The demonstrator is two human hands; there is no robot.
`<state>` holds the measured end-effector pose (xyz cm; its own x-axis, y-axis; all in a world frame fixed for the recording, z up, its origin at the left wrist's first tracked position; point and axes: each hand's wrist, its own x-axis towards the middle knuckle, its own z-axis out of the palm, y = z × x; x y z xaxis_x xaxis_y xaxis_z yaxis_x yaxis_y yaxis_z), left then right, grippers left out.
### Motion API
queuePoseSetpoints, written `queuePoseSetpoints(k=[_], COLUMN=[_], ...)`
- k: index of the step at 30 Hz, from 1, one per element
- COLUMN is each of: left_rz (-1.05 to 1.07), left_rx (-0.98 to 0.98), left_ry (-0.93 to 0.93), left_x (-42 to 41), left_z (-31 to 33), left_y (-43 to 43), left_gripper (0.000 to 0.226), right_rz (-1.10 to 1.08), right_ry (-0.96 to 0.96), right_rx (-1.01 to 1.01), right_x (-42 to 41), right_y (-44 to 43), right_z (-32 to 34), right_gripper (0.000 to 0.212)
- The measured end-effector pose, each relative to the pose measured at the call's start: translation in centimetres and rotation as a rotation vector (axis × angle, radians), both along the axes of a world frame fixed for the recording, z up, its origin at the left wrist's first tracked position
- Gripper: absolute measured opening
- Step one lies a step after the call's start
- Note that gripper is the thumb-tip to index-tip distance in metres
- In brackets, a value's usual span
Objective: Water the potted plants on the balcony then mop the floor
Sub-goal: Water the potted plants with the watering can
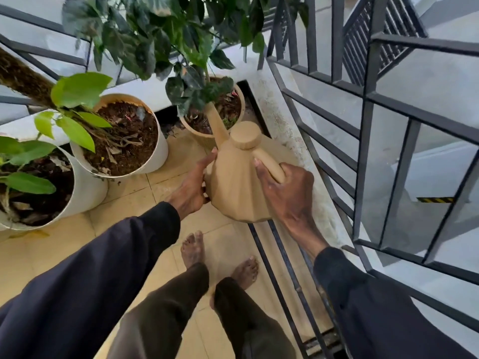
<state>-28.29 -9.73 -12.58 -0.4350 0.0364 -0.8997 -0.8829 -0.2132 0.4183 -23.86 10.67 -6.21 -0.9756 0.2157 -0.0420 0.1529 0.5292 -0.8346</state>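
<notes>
Watering can (238,182) — handle in the right hand (287,193) grip, left hand (190,185) cupping its side.

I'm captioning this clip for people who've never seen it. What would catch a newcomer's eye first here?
The tan watering can at centre stands out first: the right hand grips its handle, the left hand holds its side, and its spout reaches over the tan pot in the balcony corner. Next come the dark-leaved plant rising from that pot and, to the left, a white pot of brown soil.
</notes>
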Motion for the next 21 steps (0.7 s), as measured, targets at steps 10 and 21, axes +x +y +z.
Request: queuePoseSetpoints(k=[10,21], left_rz=[0.034,0.038], left_rx=[0.026,0.065], left_ry=[0.043,0.031], left_x=[3.0,8.5], left_z=[2.4,4.3], left_y=[-3.7,-13.0], left_gripper=[0.064,0.043], right_rz=[0.081,0.126], right_ry=[0.025,-0.079], right_rx=[-0.024,-0.133], right_x=[2.3,5.7], right_y=[-3.2,-12.1], right_z=[2.1,6.3], right_gripper=[0.050,0.042])
